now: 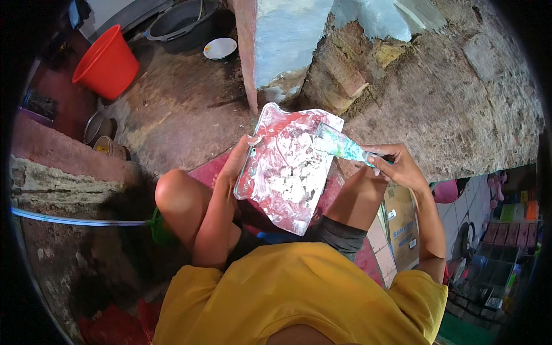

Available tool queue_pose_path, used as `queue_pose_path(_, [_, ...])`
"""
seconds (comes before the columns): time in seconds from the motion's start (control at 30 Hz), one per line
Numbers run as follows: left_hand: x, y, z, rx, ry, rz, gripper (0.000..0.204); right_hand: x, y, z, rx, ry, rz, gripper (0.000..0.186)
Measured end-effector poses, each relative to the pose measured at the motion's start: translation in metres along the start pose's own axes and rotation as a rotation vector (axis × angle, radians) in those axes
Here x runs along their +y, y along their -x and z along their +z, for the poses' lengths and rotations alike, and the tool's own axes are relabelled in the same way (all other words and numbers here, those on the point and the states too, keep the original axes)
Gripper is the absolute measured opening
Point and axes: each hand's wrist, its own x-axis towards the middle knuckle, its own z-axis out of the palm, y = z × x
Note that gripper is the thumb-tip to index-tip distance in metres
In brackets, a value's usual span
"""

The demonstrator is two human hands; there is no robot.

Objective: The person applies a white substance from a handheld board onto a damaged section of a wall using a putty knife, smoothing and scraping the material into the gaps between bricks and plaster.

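Observation:
A flat, red, irregular board (261,175) smeared with white is held over my lap. My left hand (237,160) is closed on its left edge, thumb on top and the other fingers hidden beneath. A lumpy heap of white putty (296,167) lies across the middle of the board. In my right hand (399,165) is a putty knife (340,145), gripped by its handle. Its broad blade is coated with white and greenish smears and lies over the board's upper right edge, beside the putty; I cannot tell whether it touches.
Ahead stands a wall corner (284,46) with whitish paint and broken, exposed masonry (345,80) at its base. A red bucket (108,63), a black basin (184,23) and a white plate (220,49) are at far left. A cardboard box (401,218) is near my right knee.

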Motion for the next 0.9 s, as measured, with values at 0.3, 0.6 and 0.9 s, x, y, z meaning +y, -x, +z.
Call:
queue_pose_path(0.3, [0.005,-0.011,-0.004,-0.059,0.007,-0.017,0.041,0.032,-0.006,0.015,-0.012,-0.314,-0.109,0.032])
queue_pose_path(0.6, [0.003,-0.009,-0.004,-0.114,0.198,-0.007,0.041,0.026,-0.016,0.022,0.118,-0.210,-0.163,0.026])
queue_pose_path(0.9, [0.011,0.014,0.015,0.065,0.102,0.102,0.035,0.038,-0.024,0.039,0.217,-0.316,-0.200,0.024])
